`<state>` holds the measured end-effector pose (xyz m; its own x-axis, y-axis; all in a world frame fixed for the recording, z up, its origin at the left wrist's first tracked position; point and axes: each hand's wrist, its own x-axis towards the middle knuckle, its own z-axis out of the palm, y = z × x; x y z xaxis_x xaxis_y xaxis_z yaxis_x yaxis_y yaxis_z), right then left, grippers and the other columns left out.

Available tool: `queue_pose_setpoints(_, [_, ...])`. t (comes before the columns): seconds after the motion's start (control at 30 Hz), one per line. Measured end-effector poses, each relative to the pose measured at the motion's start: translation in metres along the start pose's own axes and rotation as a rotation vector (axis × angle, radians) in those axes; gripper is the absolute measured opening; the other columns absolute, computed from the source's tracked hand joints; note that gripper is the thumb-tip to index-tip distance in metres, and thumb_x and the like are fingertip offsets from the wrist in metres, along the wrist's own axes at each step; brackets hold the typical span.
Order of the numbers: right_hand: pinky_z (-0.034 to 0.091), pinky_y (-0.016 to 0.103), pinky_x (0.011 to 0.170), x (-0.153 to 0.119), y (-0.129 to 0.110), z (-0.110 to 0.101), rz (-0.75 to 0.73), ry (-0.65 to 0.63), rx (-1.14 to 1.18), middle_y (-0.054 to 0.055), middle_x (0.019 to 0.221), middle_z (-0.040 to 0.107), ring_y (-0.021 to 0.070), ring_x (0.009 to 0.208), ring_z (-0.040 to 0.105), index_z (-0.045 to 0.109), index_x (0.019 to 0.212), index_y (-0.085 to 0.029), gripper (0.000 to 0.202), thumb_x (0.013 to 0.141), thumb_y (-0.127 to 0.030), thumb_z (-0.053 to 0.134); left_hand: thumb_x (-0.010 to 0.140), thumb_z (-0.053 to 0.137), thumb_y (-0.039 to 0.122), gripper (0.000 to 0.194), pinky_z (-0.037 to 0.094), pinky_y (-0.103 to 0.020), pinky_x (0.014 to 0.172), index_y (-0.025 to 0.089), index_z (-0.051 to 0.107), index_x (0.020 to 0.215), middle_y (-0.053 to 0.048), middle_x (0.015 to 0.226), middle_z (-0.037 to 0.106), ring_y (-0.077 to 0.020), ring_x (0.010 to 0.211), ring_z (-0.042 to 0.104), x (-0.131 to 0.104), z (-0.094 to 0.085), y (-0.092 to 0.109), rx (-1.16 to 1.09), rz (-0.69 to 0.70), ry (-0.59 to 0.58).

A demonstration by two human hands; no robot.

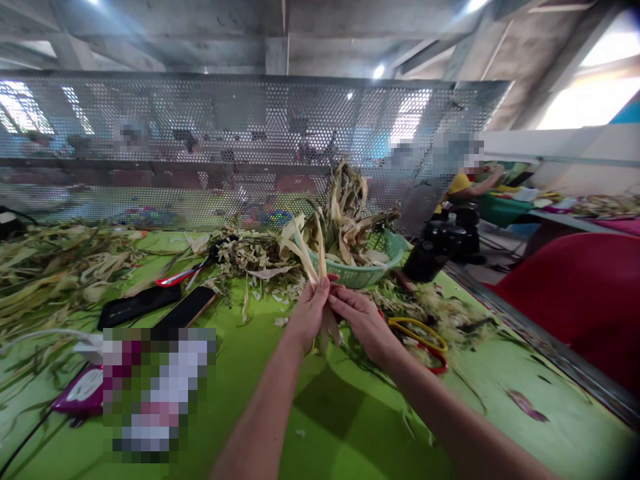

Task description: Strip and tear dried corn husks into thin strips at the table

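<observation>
My left hand [310,312] is closed around pale dried corn husk strips [320,257], thumb on top. Two narrow strips fan upward above the thumb, and loose ends hang below my fingers. Close beside it, my right hand [359,319] pinches the same husk with its fingertips near the lower part. Both hands are above the green table [260,400]. Just behind them stands a light green plastic basket [367,275], heaped with dried corn husks [350,213]. Scissors with yellow and red handles [420,327] lie to the right of my right hand, partly under plant scraps.
Husk piles [55,267] cover the table's left side. Two dark phones [185,310], a red-handled cutting tool [177,275] and a purple power strip [80,390] lie left. A black container [433,250] stands right of the basket. Behind is a perforated metal screen [225,133]; a red chair [575,300] is right.
</observation>
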<state>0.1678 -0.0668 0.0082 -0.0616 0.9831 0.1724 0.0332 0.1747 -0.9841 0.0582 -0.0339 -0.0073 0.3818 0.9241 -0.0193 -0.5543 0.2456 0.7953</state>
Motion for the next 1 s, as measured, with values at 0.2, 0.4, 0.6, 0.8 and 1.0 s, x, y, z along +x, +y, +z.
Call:
queue_pose_setpoints(0.2, [0.042, 0.028, 0.067, 0.0, 0.003, 0.001, 0.034, -0.034, -0.112, 0.001, 0.075, 0.058, 0.016, 0.072, 0.052, 0.062, 0.076, -0.017, 0.017, 0.07, -0.032, 0.068, 0.078, 0.063, 0.046, 0.03, 0.049, -0.031, 0.081, 0.017, 0.063, 0.085, -0.007, 0.087, 0.069, -0.0177, 0.084, 0.065, 0.003, -0.004, 0.006, 0.017, 0.058, -0.057])
queue_pose_setpoints(0.4, [0.042, 0.028, 0.066, 0.001, 0.005, 0.004, 0.076, -0.105, -0.114, 0.0, 0.077, 0.056, 0.0148, 0.07, 0.05, 0.058, 0.086, -0.018, 0.015, 0.075, -0.029, 0.06, 0.077, 0.065, 0.04, 0.025, 0.049, -0.026, 0.068, 0.017, 0.056, 0.078, -0.002, 0.072, 0.063, -0.0137, 0.068, 0.062, 0.003, -0.008, 0.022, -0.163, 0.112, -0.041])
queue_pose_setpoints(0.6, [0.029, 0.023, 0.048, 0.0, 0.012, 0.007, 0.091, -0.165, -0.192, -0.004, 0.064, 0.042, 0.0098, 0.053, 0.034, 0.053, 0.093, -0.019, 0.024, 0.085, -0.042, 0.052, 0.079, 0.065, 0.036, 0.023, 0.045, -0.021, 0.059, 0.016, 0.053, 0.08, 0.003, 0.064, 0.051, -0.0069, 0.053, 0.048, 0.002, -0.009, 0.03, -0.3, 0.136, -0.032])
queue_pose_setpoints(0.8, [0.032, 0.024, 0.055, -0.005, 0.012, 0.015, -0.044, -0.145, -0.418, -0.003, 0.066, 0.039, 0.0117, 0.062, 0.036, 0.044, 0.071, -0.02, 0.033, 0.091, -0.046, 0.043, 0.079, 0.063, 0.048, 0.034, 0.024, -0.017, 0.038, 0.017, 0.049, 0.075, 0.009, 0.05, 0.031, -0.0036, 0.038, 0.024, 0.003, -0.015, 0.034, -0.356, 0.143, 0.026])
queue_pose_setpoints(1.0, [0.03, 0.023, 0.057, -0.017, -0.001, 0.024, -0.203, -0.252, -0.769, -0.002, 0.064, 0.044, 0.0109, 0.058, 0.041, 0.045, 0.071, -0.019, 0.031, 0.096, -0.037, 0.038, 0.08, 0.06, 0.049, 0.036, 0.02, -0.016, 0.036, 0.018, 0.044, 0.071, 0.011, 0.044, 0.025, -0.0036, 0.035, 0.019, 0.011, -0.017, 0.029, -0.335, -0.012, 0.158])
